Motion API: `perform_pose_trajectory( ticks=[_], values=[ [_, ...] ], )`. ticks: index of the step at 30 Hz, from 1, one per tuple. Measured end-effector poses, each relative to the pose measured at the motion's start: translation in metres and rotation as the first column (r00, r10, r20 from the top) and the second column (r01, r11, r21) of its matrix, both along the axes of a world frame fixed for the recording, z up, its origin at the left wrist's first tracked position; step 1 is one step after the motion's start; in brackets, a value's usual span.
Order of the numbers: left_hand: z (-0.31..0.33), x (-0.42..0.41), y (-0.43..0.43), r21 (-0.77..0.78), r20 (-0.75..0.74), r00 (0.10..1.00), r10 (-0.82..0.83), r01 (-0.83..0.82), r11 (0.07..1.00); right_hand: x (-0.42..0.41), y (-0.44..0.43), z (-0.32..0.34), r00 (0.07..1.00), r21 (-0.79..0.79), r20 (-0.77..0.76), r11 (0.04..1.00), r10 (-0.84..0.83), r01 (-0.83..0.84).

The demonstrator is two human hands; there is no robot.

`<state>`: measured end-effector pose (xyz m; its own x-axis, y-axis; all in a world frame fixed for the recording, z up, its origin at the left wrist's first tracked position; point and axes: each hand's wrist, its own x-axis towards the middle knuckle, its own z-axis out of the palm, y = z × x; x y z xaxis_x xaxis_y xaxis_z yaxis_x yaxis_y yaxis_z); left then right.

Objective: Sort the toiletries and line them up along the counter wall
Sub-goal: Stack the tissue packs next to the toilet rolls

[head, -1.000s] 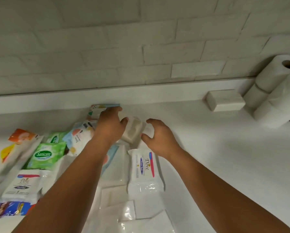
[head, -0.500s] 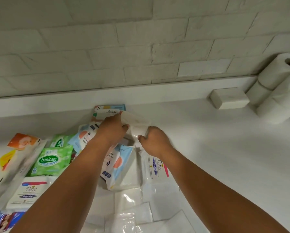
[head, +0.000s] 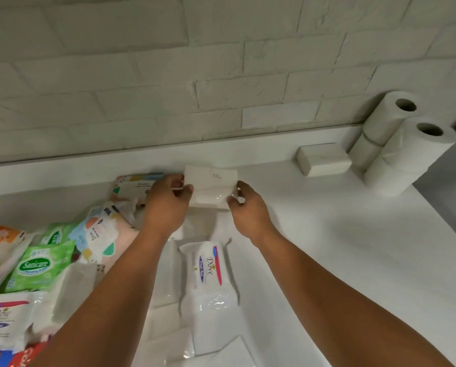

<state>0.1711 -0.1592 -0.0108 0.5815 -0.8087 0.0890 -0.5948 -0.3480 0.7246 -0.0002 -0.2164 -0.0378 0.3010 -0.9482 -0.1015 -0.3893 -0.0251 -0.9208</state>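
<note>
So left hand [head: 166, 205] and right hand [head: 248, 210] each have a pinch grip on one end of the white pack [head: 211, 186], at the back edge of the counter [head: 327, 234]. I'd press it flush to the wall [head: 221, 75], snug beside the colourful pack [head: 134, 185].

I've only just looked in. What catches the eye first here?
The left hand and right hand grip the ends of a white pack, close to the ledge under the tiled wall. At lower left lies a jumble of wipes packs, a green Sanicare pack brightest; a Dove pack lies between the forearms. Toilet rolls are stacked at far right.
</note>
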Motion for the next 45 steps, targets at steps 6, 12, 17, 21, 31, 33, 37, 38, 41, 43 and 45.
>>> perform_pose_trajectory(
  ticks=[6, 12, 17, 21, 31, 33, 37, 38, 41, 43, 45],
  values=[
    [-0.007, -0.068, -0.021, -0.097, -0.2, 0.98, -0.011, -0.008, 0.995, -0.068, -0.025, 0.003, 0.995, -0.004, 0.065, 0.997, -0.076, 0.077],
    [-0.024, -0.144, -0.05, -0.144, -0.326, 0.941, -0.088, 0.042, 0.989, -0.143, -0.056, 0.002, 0.985, -0.002, 0.063, 0.987, -0.162, 0.162],
    [-0.033, -0.2, -0.076, -0.149, -0.368, 0.923, -0.114, 0.062, 0.987, -0.196, -0.078, -0.005, 0.979, 0.007, 0.042, 0.98, -0.199, 0.199],
    [-0.039, -0.234, -0.096, -0.111, -0.379, 0.92, -0.103, 0.065, 0.992, -0.228, -0.095, -0.014, 0.976, 0.004, 0.026, 0.976, -0.218, 0.218],
    [-0.059, -0.285, -0.135, -0.05, -0.407, 0.906, -0.119, 0.108, 0.993, -0.274, -0.127, -0.029, 0.976, -0.006, -0.08, 0.979, -0.205, 0.205],
    [-0.062, -0.29, -0.143, -0.034, -0.403, 0.907, -0.12, 0.116, 0.993, -0.279, -0.133, -0.03, 0.975, -0.006, -0.112, 0.981, -0.191, 0.192],
    [-0.064, -0.295, -0.154, 0.013, -0.323, 0.939, -0.12, 0.131, 0.991, -0.281, -0.141, -0.03, 0.968, -0.04, -0.204, 0.989, -0.146, 0.141],
    [-0.065, -0.295, -0.156, 0.028, -0.316, 0.943, -0.107, 0.122, 0.992, -0.281, -0.143, -0.03, 0.964, -0.047, -0.228, 0.991, -0.135, 0.127],
    [-0.068, -0.296, -0.161, 0.047, -0.325, 0.942, -0.077, 0.097, 0.994, -0.28, -0.148, -0.03, 0.95, -0.047, -0.289, 0.993, -0.117, 0.108],
    [-0.07, -0.296, -0.163, 0.061, -0.32, 0.945, -0.071, 0.096, 0.994, -0.278, -0.15, -0.029, 0.942, -0.054, -0.317, 0.993, -0.113, 0.1],
    [-0.069, -0.295, -0.165, 0.084, -0.351, 0.934, -0.06, 0.096, 0.992, -0.277, -0.151, -0.027, 0.94, -0.081, -0.325, 0.993, -0.107, 0.085]
  ],
)
